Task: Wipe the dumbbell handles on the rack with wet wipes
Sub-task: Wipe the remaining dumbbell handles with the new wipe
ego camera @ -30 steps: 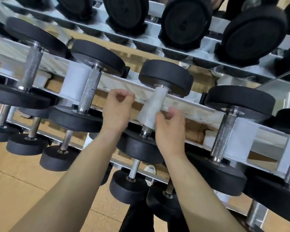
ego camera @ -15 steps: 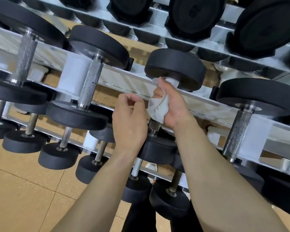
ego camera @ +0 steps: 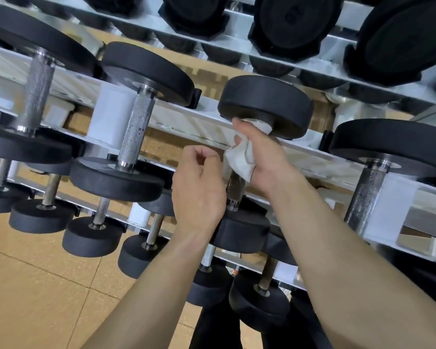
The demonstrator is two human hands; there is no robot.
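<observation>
On the middle shelf of the white rack lies a black dumbbell with a knurled metal handle. My right hand grips the upper part of that handle through a white wet wipe, just under the far weight head. Only the handle's lower part shows below the wipe. Just left of the handle hovers my left hand, fingers loosely curled and holding nothing; it hides part of the near weight head.
More black dumbbells lie either side: one to the left and one to the right. Smaller dumbbells fill the lower shelf and large weight heads the upper one. Tan floor tiles lie at bottom left.
One second ago the wipe lay spread along the handle under my right fingers. My right hand has since closed round it and slid up to the far weight head. My left hand moved right, closer to the handle.
</observation>
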